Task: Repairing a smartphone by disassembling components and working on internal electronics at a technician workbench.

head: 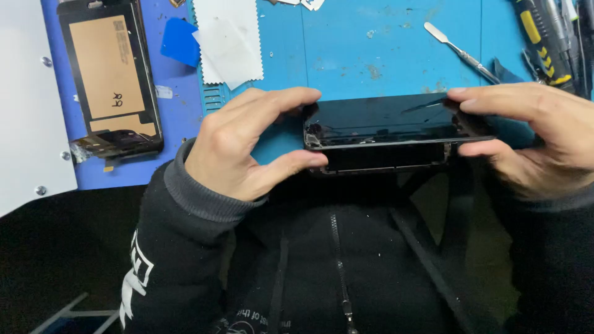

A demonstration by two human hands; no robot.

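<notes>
Gripping a black smartphone [390, 130] with cracked corner at both ends: left hand [247, 145] fingers pinching its left edge, right hand [532, 136] fingers clamping its right. Hovering above the blue surface [371, 49], below the metal spudger [461, 52], right of a detached screen panel [111, 77].
</notes>
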